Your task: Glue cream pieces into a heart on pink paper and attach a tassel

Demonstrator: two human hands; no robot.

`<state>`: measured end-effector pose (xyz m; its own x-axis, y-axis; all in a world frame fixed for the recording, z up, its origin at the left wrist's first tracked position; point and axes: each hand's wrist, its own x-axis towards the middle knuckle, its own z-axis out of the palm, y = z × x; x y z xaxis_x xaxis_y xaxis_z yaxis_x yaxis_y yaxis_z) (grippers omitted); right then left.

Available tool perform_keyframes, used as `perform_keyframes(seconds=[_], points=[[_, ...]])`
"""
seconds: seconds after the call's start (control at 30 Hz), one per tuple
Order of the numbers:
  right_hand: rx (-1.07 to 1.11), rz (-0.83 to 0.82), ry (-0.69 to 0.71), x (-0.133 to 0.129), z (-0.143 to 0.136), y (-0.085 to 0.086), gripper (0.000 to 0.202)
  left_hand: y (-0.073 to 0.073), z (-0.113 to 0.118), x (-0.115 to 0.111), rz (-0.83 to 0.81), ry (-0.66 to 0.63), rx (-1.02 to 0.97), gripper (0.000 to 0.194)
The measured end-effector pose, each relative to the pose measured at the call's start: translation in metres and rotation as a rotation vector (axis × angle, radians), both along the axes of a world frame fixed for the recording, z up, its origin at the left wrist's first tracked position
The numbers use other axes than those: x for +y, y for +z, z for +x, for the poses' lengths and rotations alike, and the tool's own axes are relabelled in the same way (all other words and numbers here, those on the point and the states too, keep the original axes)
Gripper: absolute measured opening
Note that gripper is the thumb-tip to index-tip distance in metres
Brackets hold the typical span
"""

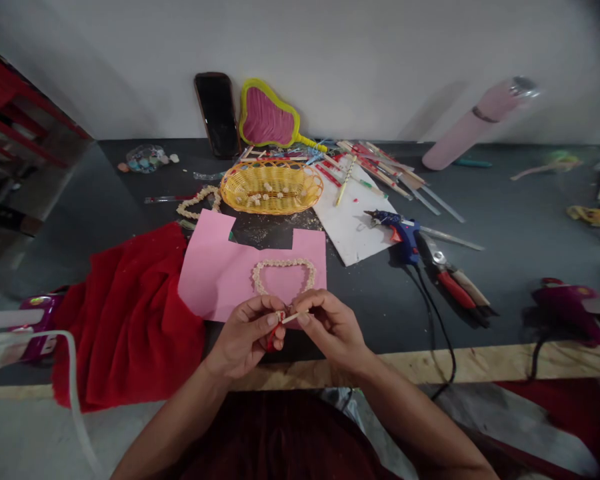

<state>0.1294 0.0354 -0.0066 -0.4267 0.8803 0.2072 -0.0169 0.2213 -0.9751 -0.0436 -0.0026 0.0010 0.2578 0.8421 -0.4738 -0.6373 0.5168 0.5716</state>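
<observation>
My left hand (250, 337) is closed around a small red and whitish piece (279, 320) whose kind I cannot make out. Between the thumb and fingers of my right hand (333, 330) is a thin pale stick (295, 317), its tip touching or close to that piece. Just beyond both hands, a loop of cream, bead-like bits (285, 263) lies on cut pink paper (215, 267); its near end is hidden by my fingers. A yellow woven basket (273, 205) with a few pale bits stands farther back.
Red cloth (135, 320) covers the table's left front. To the right lie a blue glue gun (403, 233) with its cord, red-handled pliers (453, 283) and white paper (353, 233) under several sticks. A phone (217, 113) and a pink bottle (480, 123) stand along the wall.
</observation>
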Motion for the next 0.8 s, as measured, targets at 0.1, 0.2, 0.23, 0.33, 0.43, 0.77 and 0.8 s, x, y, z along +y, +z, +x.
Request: perform_keyframes(seconds=[0.1, 0.2, 0.23, 0.33, 0.43, 0.77, 0.8], points=[[-0.007, -0.026, 0.008, -0.0001, 0.0, 0.0006, 0.006, 0.0009, -0.0006, -0.0004, -0.01, -0.009, -0.023, 0.026], [-0.004, -0.023, 0.013, 0.0, 0.0002, 0.0017, 0.005, 0.0005, -0.0011, -0.0008, -0.006, -0.003, -0.041, 0.026], [-0.005, -0.015, 0.014, 0.0001, 0.0003, 0.0021, 0.004, 0.0001, -0.0012, -0.001, -0.002, -0.004, -0.046, 0.025], [-0.023, 0.0, 0.021, 0.0003, 0.0006, 0.0027, 0.004, -0.0011, -0.001, -0.0014, 0.009, -0.006, -0.052, 0.023], [-0.042, -0.008, 0.025, 0.0005, 0.0008, 0.0028, 0.006, -0.0015, -0.0005, -0.0017, 0.019, 0.008, -0.054, 0.022], [-0.101, 0.014, 0.026, 0.0031, 0.0004, 0.0056, 0.01, -0.0051, -0.0012, -0.0029, 0.053, 0.015, -0.057, 0.018], [-0.106, 0.024, 0.029, 0.0035, 0.0005, 0.0055, 0.01, -0.0056, -0.0014, -0.003, 0.056, 0.018, -0.059, 0.018]])
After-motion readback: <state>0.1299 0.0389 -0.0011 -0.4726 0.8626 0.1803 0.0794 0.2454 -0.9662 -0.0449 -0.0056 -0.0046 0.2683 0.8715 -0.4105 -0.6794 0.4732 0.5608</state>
